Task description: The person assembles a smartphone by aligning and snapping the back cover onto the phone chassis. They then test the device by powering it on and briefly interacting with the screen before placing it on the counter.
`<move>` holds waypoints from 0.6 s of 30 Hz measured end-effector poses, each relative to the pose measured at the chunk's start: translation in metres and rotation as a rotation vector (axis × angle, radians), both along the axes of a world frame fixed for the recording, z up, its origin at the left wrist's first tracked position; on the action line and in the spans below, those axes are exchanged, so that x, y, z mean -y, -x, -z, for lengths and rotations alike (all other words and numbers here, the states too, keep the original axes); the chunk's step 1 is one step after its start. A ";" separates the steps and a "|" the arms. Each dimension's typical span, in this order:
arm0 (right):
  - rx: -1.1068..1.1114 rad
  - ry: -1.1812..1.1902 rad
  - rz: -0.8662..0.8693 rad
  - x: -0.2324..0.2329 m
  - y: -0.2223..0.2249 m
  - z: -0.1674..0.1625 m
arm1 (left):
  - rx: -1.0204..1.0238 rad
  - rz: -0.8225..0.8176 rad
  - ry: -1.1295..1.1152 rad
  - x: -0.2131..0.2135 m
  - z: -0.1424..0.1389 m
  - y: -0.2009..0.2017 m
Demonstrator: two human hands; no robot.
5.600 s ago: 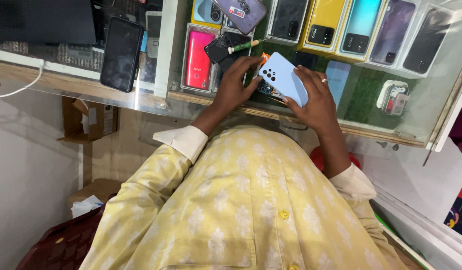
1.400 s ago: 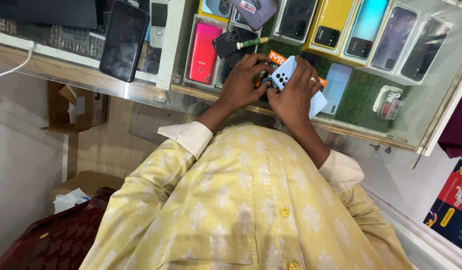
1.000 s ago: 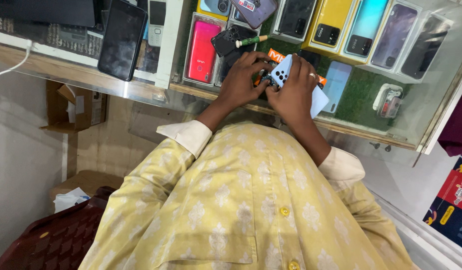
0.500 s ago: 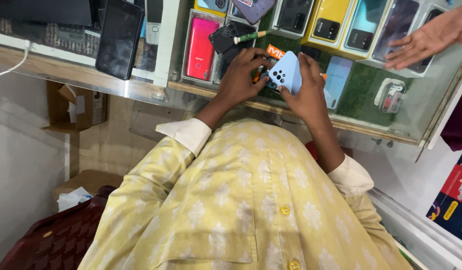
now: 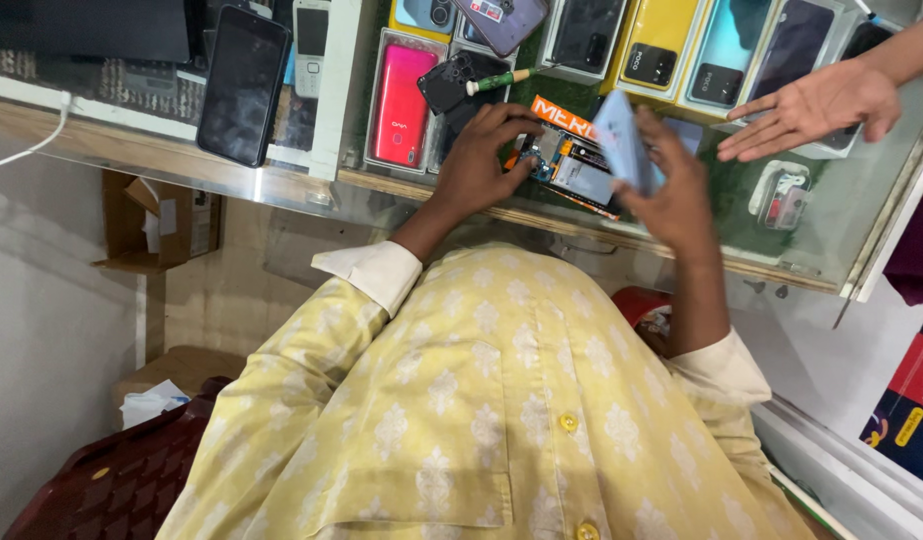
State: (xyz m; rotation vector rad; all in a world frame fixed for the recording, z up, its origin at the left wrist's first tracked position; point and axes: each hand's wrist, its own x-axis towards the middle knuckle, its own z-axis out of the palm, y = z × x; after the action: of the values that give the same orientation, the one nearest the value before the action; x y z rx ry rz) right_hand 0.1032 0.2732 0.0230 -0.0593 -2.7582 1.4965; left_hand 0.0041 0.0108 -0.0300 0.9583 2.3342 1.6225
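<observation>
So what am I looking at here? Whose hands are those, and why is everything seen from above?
The camera sits on a person's head and looks down, so you see their yellow patterned shirt and both hands from above. In front is a glass counter with phones and phone boxes lying on and under it. The right hand holds up a light blue phone back cover, tilted on edge. The left hand rests its fingers on an opened phone with its inner parts showing. Nearby lie a red phone, a big black phone and a small screwdriver. The open hand at the top right belongs to someone else across the counter.
</observation>
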 end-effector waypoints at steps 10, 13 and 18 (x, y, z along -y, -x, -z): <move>0.235 0.482 0.379 -0.080 0.015 0.005 | -0.009 0.003 -0.044 0.001 -0.004 0.001; 0.116 0.044 0.388 -0.071 0.014 -0.003 | 0.010 -0.016 -0.031 0.002 -0.005 0.000; -0.116 -0.478 0.174 -0.012 0.004 -0.014 | 0.063 -0.051 -0.046 0.002 -0.003 -0.002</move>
State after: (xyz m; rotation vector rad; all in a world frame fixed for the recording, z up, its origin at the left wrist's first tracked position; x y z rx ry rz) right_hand 0.0988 0.2855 0.0366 -0.1965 -2.8425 0.7518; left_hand 0.0058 0.0085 -0.0270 0.8498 2.3082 1.7064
